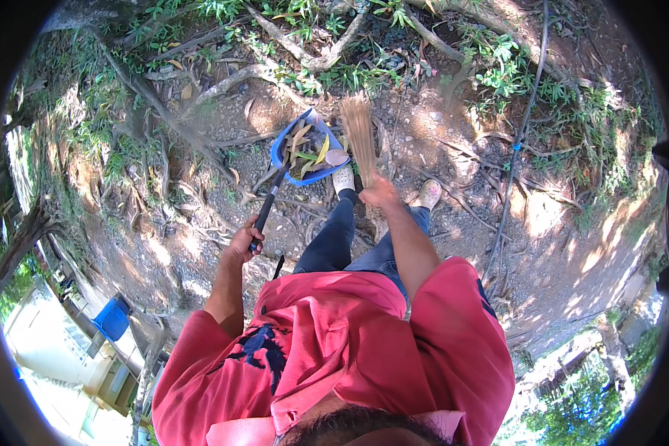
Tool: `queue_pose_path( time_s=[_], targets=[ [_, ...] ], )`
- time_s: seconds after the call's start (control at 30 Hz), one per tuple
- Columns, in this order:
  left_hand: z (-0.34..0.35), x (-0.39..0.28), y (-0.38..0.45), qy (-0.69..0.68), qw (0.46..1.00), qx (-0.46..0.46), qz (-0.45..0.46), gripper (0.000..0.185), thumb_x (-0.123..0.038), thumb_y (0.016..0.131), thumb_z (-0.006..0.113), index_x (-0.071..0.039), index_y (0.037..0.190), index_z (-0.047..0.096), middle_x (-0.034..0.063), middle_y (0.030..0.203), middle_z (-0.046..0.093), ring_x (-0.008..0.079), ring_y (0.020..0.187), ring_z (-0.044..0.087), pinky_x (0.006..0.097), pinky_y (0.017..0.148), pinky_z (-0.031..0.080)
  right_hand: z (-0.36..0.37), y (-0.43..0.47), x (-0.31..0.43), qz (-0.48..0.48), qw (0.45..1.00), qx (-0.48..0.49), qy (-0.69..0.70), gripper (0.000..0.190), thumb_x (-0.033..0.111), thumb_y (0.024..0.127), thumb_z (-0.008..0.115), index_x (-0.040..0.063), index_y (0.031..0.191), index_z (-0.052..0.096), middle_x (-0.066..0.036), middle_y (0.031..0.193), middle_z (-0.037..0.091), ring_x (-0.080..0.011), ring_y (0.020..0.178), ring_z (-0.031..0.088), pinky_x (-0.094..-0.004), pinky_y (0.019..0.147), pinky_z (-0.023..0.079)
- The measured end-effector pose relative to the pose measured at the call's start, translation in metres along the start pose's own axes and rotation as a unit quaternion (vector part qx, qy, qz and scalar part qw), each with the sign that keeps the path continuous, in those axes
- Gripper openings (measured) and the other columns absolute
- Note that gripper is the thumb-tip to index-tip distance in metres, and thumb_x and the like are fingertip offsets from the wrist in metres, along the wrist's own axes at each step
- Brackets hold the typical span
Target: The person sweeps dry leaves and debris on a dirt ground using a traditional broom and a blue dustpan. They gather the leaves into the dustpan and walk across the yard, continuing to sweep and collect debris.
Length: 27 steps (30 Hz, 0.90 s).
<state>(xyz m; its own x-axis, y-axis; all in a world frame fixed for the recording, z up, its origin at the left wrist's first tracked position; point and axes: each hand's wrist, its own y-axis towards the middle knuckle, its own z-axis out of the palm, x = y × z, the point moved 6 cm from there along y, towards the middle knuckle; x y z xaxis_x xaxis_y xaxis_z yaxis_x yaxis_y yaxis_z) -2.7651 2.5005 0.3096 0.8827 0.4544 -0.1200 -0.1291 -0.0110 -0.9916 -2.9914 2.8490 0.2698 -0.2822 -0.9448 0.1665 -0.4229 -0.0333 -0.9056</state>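
My left hand [245, 242] grips the black handle [270, 202] of a long-handled blue dustpan [276, 149]. The pan lies on the dirt ahead of my feet. Brown dry leaves [299, 141] fill much of it, along with a yellow leaf [323, 149] and a pale round leaf or similar flat piece [337, 157]. In my right hand [380, 193] is a straw hand broom [358, 128], held near its bound end. Its bristles point away from me, just right of the pan. Whether the bristle tips touch the ground I cannot tell.
Exposed tree roots [223, 88] cross the gravelly dirt ahead and to the left. A dark cable or hose [517, 146] runs along the right. My feet wear pale clogs [428, 195]. Far left stand a blue bin [111, 319] and a building. Green plants [502, 56] edge the slope.
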Motion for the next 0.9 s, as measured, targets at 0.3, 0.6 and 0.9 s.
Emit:
queue_pose_path(
  time_s=[0.3, 0.6, 0.9],
  targets=[
    [-0.003, -0.008, 0.008, -0.009, 1.0, 0.023, -0.019, 0.09, -0.001, 0.069, 0.053, -0.023, 0.15, 0.021, 0.0085, 0.07, 0.055, 0.0169, 0.042, 0.049, 0.0283, 0.036, 0.036, 0.036, -0.066, -0.02, -0.06, 0.994, 0.071, 0.058, 0.106, 0.024, 0.054, 0.07, 0.017, 0.151, 0.026, -0.021, 0.123, 0.061, -0.0331, 0.112, 0.06, -0.0374, 0.093, 0.05],
    [0.008, -0.012, 0.006, 0.002, 1.0, 0.01, -0.022, 0.089, -0.001, 0.07, 0.054, -0.022, 0.15, 0.02, 0.0081, 0.07, 0.054, 0.0168, 0.043, 0.048, 0.0285, 0.036, 0.035, 0.062, -0.023, -0.013, -0.085, 0.989, 0.115, 0.042, 0.099, 0.026, 0.054, 0.072, 0.014, 0.145, 0.035, -0.023, 0.116, 0.063, -0.0342, 0.099, 0.065, -0.0385, 0.082, 0.053],
    [0.011, -0.032, 0.005, 0.162, 0.984, -0.031, -0.061, 0.084, -0.003, 0.074, 0.05, -0.025, 0.15, 0.022, 0.0089, 0.076, 0.055, 0.0149, 0.053, 0.049, 0.0273, 0.044, 0.04, 0.061, -0.083, -0.071, -0.084, 0.976, 0.123, 0.159, 0.112, 0.026, 0.051, 0.074, 0.015, 0.151, 0.025, -0.023, 0.123, 0.059, -0.034, 0.108, 0.061, -0.0365, 0.089, 0.05]
  ],
)
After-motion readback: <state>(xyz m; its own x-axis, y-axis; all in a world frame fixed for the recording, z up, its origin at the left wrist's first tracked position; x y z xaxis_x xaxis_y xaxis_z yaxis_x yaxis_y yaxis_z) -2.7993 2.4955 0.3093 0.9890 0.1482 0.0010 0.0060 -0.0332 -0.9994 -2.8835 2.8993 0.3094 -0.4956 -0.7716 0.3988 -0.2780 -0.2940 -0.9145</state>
